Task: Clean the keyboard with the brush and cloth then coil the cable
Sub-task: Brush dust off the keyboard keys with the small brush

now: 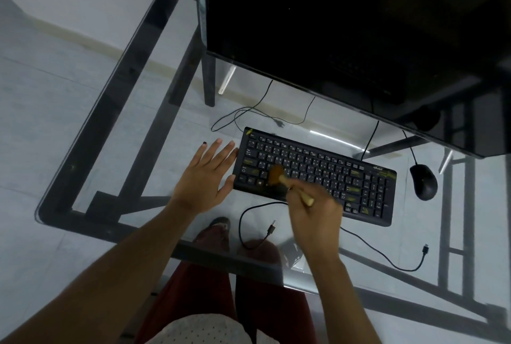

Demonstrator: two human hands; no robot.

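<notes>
While right hand (312, 211) grips brush (279, 175), sweeping keys, left hand (206, 175) lies flat, fingers splayed, vs keyboard (315, 175) edge, prob. to stop sliding on glass worktop (138, 177).

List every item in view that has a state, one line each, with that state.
keyboard: flat on the glass desk, being brushed.
brush: bristles on the left keys, blurred.
right hand: grips the brush handle.
left hand: fingers straight, against the keyboard's left end.
cable: loose on the desk, not coiled, plug free.
monitor: screen dark.
mouse: lying right of the keyboard, untouched.
</notes>
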